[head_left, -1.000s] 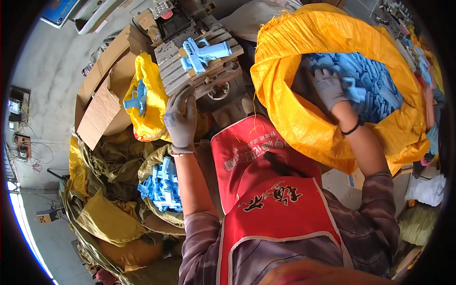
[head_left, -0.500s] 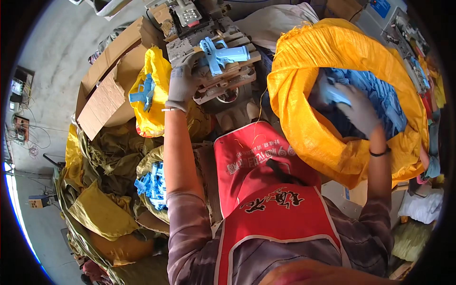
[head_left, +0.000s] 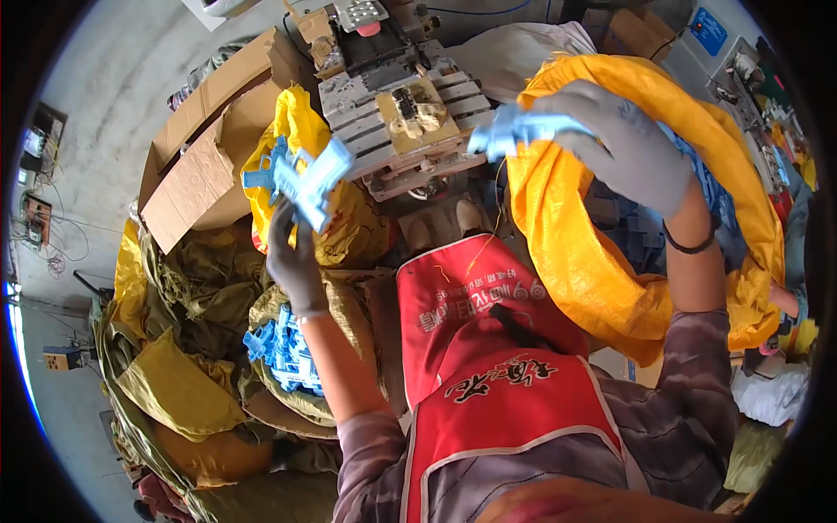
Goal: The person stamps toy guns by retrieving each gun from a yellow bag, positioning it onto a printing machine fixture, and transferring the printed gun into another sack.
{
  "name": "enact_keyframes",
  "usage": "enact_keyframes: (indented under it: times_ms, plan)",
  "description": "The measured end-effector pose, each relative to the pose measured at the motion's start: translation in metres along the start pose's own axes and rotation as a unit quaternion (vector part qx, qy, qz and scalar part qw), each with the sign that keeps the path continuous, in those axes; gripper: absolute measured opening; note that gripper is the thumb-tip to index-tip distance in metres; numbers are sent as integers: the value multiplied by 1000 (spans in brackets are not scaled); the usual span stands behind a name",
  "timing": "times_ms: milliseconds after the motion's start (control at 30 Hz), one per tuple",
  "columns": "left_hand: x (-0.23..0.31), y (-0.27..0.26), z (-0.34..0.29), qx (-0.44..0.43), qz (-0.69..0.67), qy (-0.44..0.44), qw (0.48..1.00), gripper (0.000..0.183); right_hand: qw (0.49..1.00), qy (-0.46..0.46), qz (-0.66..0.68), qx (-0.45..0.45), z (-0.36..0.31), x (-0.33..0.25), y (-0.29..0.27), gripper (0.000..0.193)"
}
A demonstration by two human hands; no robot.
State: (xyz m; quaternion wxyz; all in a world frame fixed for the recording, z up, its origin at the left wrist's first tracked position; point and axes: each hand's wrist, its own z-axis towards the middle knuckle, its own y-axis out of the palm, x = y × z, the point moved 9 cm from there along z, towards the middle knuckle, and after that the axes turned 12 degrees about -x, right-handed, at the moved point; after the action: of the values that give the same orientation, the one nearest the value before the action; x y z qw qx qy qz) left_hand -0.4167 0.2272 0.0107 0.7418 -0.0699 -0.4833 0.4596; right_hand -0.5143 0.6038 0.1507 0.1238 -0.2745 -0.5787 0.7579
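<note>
My left hand (head_left: 295,261), in a grey glove, holds a light blue plastic toy pistol (head_left: 318,183) beside the small yellow bag (head_left: 301,113). Another blue toy pistol (head_left: 264,177) shows at that bag's mouth. Over the near left rim of the big orange-yellow sack (head_left: 558,253), my gloved right hand (head_left: 628,144) grips a second light blue toy pistol (head_left: 519,131), blurred by motion. Between the hands is a machine's slatted table (head_left: 349,131), with a dark and cream fixture (head_left: 417,113) on its board. No pistol lies on the fixture.
Below my left hand, an olive sack (head_left: 349,336) holds several blue toy pistols (head_left: 288,353). A cardboard box (head_left: 187,187) stands at the left, with crumpled olive sacking (head_left: 200,296) near it. More blue pieces (head_left: 719,192) fill the big sack at the right.
My left hand has taken the toy pistol off the machine table and moved it left and nearer. My right hand has come up out of the big sack with another, moving left.
</note>
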Motion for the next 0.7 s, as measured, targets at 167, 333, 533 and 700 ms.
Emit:
enact_keyframes:
  times_ms: [167, 333, 533, 700]
  plan:
    - [-44, -44, -69, 59, -58, -104, 991, 27, 993, -72, 43, 79, 52, 24, 45, 45]
    - [-48, -50, -110, 58, -109, -172, 977, 26, 991, -92, 61, 73, 94, 57, 109, 44]
    - [-61, -63, -134, 64, -71, -210, 973, 28, 996, -59, -58, 36, 83, 57, 106, 44]
    - [-80, -119, -172, 87, 115, -203, 968, 28, 988, -64, -57, 131, -2, 43, -14, 31]
